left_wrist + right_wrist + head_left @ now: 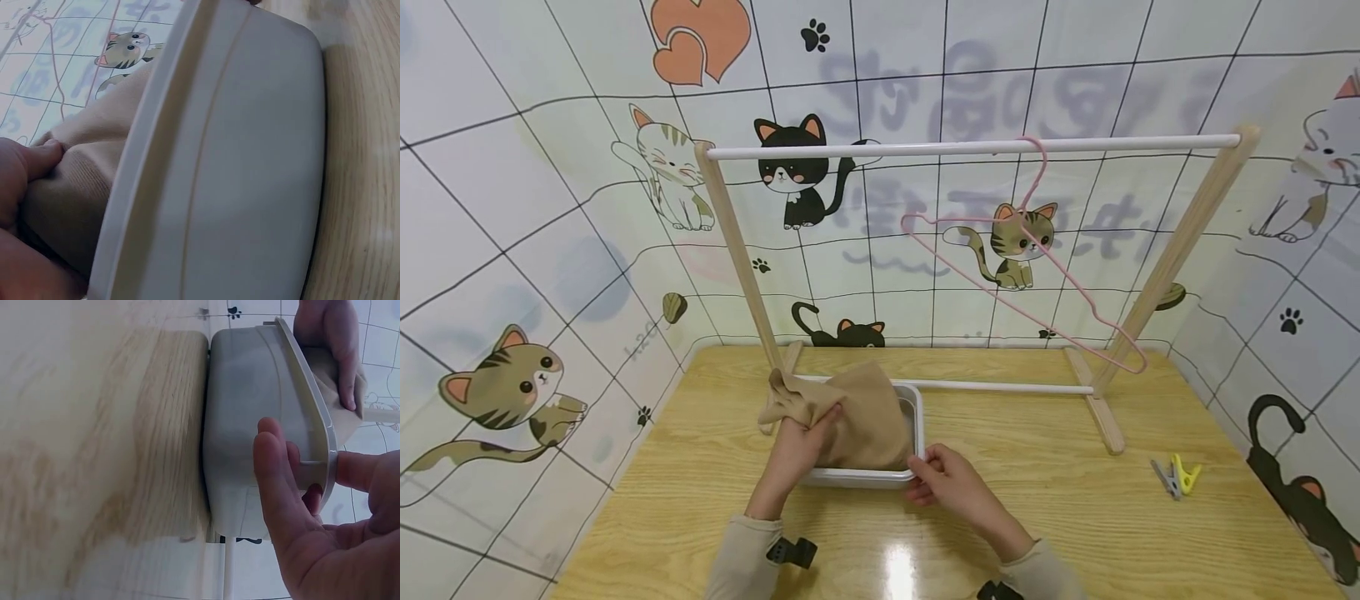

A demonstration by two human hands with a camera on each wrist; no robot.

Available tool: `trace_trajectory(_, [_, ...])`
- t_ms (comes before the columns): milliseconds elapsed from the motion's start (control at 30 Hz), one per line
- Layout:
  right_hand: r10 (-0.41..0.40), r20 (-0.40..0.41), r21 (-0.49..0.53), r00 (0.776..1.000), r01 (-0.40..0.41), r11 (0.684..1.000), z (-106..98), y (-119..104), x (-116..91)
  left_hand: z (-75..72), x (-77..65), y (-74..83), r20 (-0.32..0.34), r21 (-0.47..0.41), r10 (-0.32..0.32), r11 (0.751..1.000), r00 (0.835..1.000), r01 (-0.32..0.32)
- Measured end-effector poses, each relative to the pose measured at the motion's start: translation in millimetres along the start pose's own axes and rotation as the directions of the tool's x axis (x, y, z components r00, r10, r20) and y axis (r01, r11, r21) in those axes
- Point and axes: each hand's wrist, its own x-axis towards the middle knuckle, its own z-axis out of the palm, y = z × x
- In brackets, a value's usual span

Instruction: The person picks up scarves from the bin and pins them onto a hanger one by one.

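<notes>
A tan piece of cloth (871, 421) lies bunched in a white plastic basin (865, 478) on the table. My left hand (801, 448) grips a gathered part of the cloth above the basin's left side, thumb on top in the left wrist view. How the cloth is folded underneath is hidden. At the basin's near right corner, my right hand (957, 485) pinches the rim, with the thumb over the edge and fingers against the outer wall, as the right wrist view shows. The basin stands flat on the table.
Behind the basin stands a wooden rack with a white top bar (955, 149) and a white lower bar (1000, 387). A pink hanger (1000, 292) hangs from the top bar. Grey (1168, 480) and yellow clothespins (1186, 475) lie at the right. Cat-patterned walls surround the table.
</notes>
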Motion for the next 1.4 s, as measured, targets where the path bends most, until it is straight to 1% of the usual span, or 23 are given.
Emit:
trace_trajectory(33, [0.001, 0.000, -0.009, 1.000, -0.001, 1.000, 0.5, 0.2, 0.1, -0.6, -0.2, 0.6, 0.002, -0.014, 0.003, 1.000, 1.000, -0.003])
trace_trajectory(100, [0.002, -0.002, -0.022, 1.000, -0.002, 1.000, 1.2, 0.4, 0.2, -1.5, -0.4, 2.2, -0.001, -0.039, -0.010, 0.999, 1.000, 0.010])
trace_trajectory(167, [0.000, -0.004, -0.032, 1.000, 0.000, 0.999, 1.7, 0.6, 0.2, -2.0, -0.8, 4.1, -0.005, -0.046, -0.011, 0.999, 1.000, 0.011])
trace_trajectory(367, [-0.027, -0.004, -0.061, 1.000, 0.027, 0.998, 4.2, -0.1, -2.1, -3.3, -1.0, 11.1, -0.053, -0.062, -0.022, 0.998, 0.998, 0.019])
trace_trajectory(433, [-0.034, -0.001, -0.064, 0.999, 0.034, 0.997, 5.1, 0.2, -2.2, -4.5, -1.6, 14.8, -0.074, -0.081, -0.040, 0.996, 0.996, 0.034])
trace_trajectory(600, [-0.034, -0.002, -0.066, 0.999, 0.034, 0.997, 6.7, 1.3, -1.2, -7.9, -3.4, 24.3, -0.100, -0.166, -0.061, 0.985, 0.993, 0.044])
trace_trajectory(767, [-0.030, -0.009, -0.061, 1.000, 0.029, 0.998, 7.7, 3.5, 0.2, -10.2, -5.3, 33.5, -0.097, -0.225, -0.075, 0.973, 0.993, 0.051])
trace_trajectory(833, [-0.032, -0.006, -0.057, 0.999, 0.031, 0.998, 7.9, 4.1, 0.3, -11.4, -6.4, 37.3, -0.099, -0.257, -0.096, 0.964, 0.990, 0.068])
trace_trajectory(900, [-0.034, -0.003, -0.055, 0.999, 0.033, 0.998, 8.0, 4.3, 0.1, -12.8, -7.9, 41.2, -0.101, -0.304, -0.117, 0.949, 0.988, 0.081])
trace_trajectory(1000, [-0.031, -0.001, -0.058, 1.000, 0.031, 0.998, 7.3, 4.8, -1.2, -14.0, -10.5, 46.4, -0.094, -0.388, -0.144, 0.917, 0.985, 0.097])
trace_trajectory(1133, [-0.026, 0.002, -0.066, 1.000, 0.026, 0.998, 7.1, 5.2, -2.3, -15.5, -13.2, 51.8, -0.074, -0.470, -0.147, 0.877, 0.986, 0.096])
trace_trajectory(1200, [-0.027, 0.008, -0.069, 1.000, 0.028, 0.997, 6.9, 5.4, -2.5, -16.5, -14.3, 54.1, -0.070, -0.485, -0.153, 0.869, 0.986, 0.100])
trace_trajectory(1300, [-0.031, 0.018, -0.093, 0.999, 0.033, 0.995, 4.0, 5.4, -3.0, -19.5, -15.4, 57.2, -0.064, -0.493, -0.156, 0.864, 0.986, 0.105])
trace_trajectory(1400, [-0.033, 0.006, -0.124, 0.999, 0.034, 0.992, -2.4, 2.3, -5.7, -22.0, -15.6, 58.9, -0.069, -0.499, -0.159, 0.860, 0.985, 0.103])
